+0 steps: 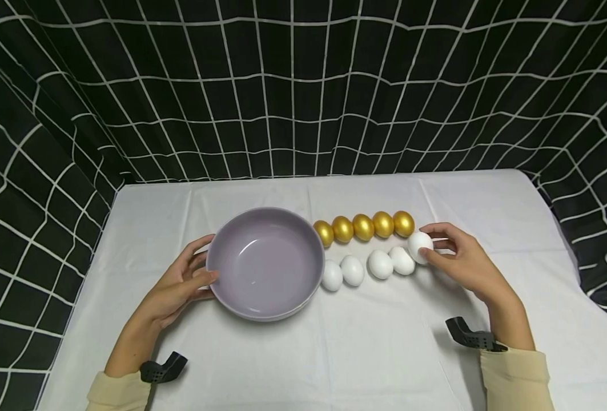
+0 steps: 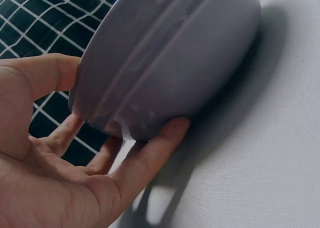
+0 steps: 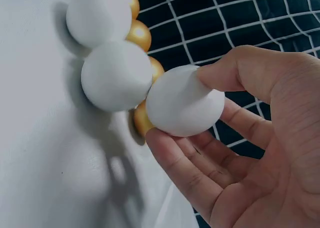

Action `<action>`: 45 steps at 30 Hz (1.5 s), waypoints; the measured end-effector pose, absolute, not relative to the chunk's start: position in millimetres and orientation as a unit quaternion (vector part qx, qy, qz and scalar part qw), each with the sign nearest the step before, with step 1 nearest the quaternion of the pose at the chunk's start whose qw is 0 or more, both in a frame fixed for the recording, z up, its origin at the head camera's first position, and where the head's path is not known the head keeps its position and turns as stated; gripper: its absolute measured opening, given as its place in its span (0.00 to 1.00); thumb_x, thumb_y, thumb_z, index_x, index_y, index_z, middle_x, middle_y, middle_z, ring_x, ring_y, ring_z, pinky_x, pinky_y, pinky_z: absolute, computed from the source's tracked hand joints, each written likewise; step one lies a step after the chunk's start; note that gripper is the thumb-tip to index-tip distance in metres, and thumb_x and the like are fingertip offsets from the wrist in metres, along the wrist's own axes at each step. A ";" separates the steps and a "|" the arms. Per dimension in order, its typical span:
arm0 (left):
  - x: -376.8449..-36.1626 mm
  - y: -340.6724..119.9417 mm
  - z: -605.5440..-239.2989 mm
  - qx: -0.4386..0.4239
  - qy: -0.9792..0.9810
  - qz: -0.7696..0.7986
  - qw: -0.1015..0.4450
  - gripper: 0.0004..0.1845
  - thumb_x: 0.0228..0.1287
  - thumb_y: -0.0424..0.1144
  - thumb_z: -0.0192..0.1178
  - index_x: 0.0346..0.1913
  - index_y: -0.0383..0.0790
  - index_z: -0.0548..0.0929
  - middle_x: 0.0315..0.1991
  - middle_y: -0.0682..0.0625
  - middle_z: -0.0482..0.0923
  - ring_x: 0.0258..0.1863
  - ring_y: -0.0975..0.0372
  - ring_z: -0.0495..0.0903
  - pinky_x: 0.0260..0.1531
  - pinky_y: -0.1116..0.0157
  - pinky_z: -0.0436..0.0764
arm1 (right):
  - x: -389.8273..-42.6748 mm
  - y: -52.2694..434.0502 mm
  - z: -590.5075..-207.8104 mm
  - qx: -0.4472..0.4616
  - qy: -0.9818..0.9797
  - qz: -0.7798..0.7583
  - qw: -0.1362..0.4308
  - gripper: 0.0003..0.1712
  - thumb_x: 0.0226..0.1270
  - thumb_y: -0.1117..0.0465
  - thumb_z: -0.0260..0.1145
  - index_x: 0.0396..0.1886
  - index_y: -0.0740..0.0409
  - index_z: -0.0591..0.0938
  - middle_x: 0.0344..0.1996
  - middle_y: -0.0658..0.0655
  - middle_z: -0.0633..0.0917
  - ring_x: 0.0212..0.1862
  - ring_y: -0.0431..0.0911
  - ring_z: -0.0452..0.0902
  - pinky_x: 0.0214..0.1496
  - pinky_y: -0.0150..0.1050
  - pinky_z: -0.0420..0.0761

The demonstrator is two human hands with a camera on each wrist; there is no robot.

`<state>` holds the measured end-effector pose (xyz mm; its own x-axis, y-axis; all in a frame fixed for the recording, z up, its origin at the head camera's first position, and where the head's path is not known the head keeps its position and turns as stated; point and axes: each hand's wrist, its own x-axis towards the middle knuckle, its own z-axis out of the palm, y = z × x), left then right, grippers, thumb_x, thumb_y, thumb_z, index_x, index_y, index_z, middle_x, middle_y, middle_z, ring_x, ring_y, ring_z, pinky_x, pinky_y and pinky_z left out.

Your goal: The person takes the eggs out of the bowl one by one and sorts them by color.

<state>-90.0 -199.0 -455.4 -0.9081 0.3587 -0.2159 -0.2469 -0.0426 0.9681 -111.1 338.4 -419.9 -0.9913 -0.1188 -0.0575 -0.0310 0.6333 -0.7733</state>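
A pale purple bowl [image 1: 265,262] sits on the white cloth, empty. My left hand [image 1: 182,282] holds its left rim, thumb on the edge and fingers against the outer wall [image 2: 165,63]. To its right lie a row of several gold eggs [image 1: 363,226] and, in front, a row of white eggs [image 1: 380,264]. My right hand [image 1: 449,254] pinches the rightmost white egg [image 1: 419,246] between thumb and fingers; up close this egg [image 3: 182,100] touches the neighbouring white egg [image 3: 116,75].
A white cloth [image 1: 334,354] covers the table, bare in front of the bowl and eggs. A black curtain with a white grid [image 1: 303,85] hangs behind and along both sides. The table's back edge runs just behind the gold eggs.
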 end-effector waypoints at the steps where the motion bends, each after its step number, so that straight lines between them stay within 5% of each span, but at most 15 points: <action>1: -89.9 -199.5 -455.2 0.043 0.660 0.720 0.210 0.42 0.74 0.29 0.61 0.84 0.52 0.54 0.78 0.36 0.59 0.59 0.63 0.83 0.51 0.54 0.89 | -111.9 338.5 -421.2 -0.043 0.904 -0.422 0.054 0.25 0.76 0.56 0.70 0.67 0.58 0.77 0.57 0.52 0.82 0.49 0.25 0.79 0.45 0.25 0.80; 8: -85.4 -201.3 -456.0 0.038 0.662 0.718 0.211 0.42 0.75 0.30 0.62 0.84 0.52 0.54 0.78 0.36 0.60 0.59 0.64 0.83 0.52 0.55 0.89 | -111.3 337.5 -428.4 -0.043 0.917 -0.391 0.072 0.26 0.75 0.55 0.71 0.67 0.58 0.77 0.61 0.63 0.82 0.50 0.30 0.78 0.45 0.25 0.78; 17: -84.8 -207.1 -457.1 0.039 0.662 0.720 0.203 0.42 0.75 0.29 0.61 0.84 0.52 0.54 0.73 0.45 0.66 0.59 0.64 0.84 0.50 0.56 0.89 | -113.7 328.9 -429.0 -0.042 0.936 -0.336 0.093 0.26 0.73 0.51 0.72 0.64 0.57 0.78 0.59 0.63 0.84 0.60 0.57 0.81 0.49 0.27 0.79; 25: -78.9 -211.8 -458.7 0.035 0.657 0.724 0.205 0.42 0.75 0.29 0.61 0.84 0.53 0.55 0.71 0.50 0.68 0.60 0.64 0.83 0.50 0.55 0.89 | -110.2 322.3 -426.7 -0.062 0.946 -0.301 0.108 0.27 0.74 0.51 0.72 0.64 0.59 0.78 0.52 0.66 0.87 0.55 0.57 0.84 0.53 0.43 0.84; 31: -76.3 -215.9 -455.4 0.037 0.661 0.720 0.206 0.42 0.75 0.29 0.61 0.84 0.53 0.55 0.71 0.50 0.68 0.60 0.64 0.83 0.51 0.56 0.89 | -107.2 322.1 -417.1 -0.056 0.944 -0.307 0.102 0.32 0.78 0.47 0.66 0.72 0.61 0.74 0.62 0.70 0.82 0.62 0.64 0.82 0.63 0.62 0.81; 45: -77.1 -218.2 -457.1 0.037 0.668 0.713 0.209 0.42 0.75 0.30 0.61 0.84 0.52 0.54 0.73 0.43 0.66 0.60 0.64 0.83 0.51 0.55 0.89 | -106.0 328.8 -423.2 -0.043 0.949 -0.305 0.059 0.29 0.83 0.47 0.57 0.71 0.62 0.76 0.61 0.71 0.84 0.61 0.67 0.84 0.62 0.65 0.79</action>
<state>-77.1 -218.2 -457.1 -0.9098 0.3473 -0.2275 -0.2496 -0.0195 0.9682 -106.0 328.8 -423.2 -0.9893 -0.1186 -0.0854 -0.0465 0.8098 -0.5849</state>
